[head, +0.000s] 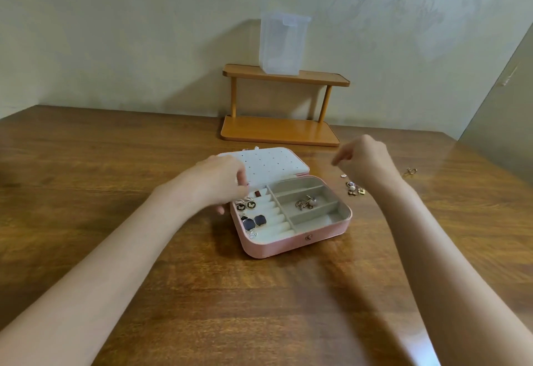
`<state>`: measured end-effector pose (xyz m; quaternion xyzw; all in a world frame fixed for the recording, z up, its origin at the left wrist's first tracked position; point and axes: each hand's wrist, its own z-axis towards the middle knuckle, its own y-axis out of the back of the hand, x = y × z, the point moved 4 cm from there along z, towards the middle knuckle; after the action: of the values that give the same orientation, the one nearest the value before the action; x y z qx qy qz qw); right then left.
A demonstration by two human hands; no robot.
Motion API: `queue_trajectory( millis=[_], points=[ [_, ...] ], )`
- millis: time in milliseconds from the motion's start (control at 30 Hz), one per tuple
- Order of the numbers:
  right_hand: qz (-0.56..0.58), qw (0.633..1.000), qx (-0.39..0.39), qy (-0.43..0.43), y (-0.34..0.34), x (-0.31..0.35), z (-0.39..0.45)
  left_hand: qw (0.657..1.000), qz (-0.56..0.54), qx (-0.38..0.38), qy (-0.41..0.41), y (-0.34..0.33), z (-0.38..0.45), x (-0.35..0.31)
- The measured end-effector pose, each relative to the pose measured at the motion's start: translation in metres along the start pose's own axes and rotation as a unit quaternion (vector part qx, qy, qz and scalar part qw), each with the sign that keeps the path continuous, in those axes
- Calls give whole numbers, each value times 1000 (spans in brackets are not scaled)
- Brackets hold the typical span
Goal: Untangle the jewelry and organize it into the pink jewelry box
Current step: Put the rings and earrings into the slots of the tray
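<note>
Pink box [291, 243] open on wood table [115, 163], lid [271, 163] laid back. Earrings [251, 215] sit in its left ring rolls; gold tangle [306, 202] in a middle right compartment. Left hand [219, 182] over box's left rear corner, fingers curled; grasp cannot be told. Right hand [364, 158] hovers right of box, fingertips loosely together. Loose jewelry [354, 187] just right of box.

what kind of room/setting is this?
Probably a home room, at a wooden table set against a patterned wallpapered wall. A small wooden shelf holds a clear plastic container, and an open pink jewelry box sits in front.
</note>
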<state>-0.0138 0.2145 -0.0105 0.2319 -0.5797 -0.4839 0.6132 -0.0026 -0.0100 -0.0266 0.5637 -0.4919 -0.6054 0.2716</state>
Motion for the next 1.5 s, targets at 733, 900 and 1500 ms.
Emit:
queue_trajectory(
  millis=[733,900,1500],
  points=[
    [241,967,32,-73,19,-43,3,994,-9,-107,22,-14,27,-6],
    [350,918,186,5,7,8,-16,965,-29,-254,-64,-8,17,-7],
    [525,801,287,-6,-48,40,-34,931,-137,-270,-206,3,2,-19]
  ],
)
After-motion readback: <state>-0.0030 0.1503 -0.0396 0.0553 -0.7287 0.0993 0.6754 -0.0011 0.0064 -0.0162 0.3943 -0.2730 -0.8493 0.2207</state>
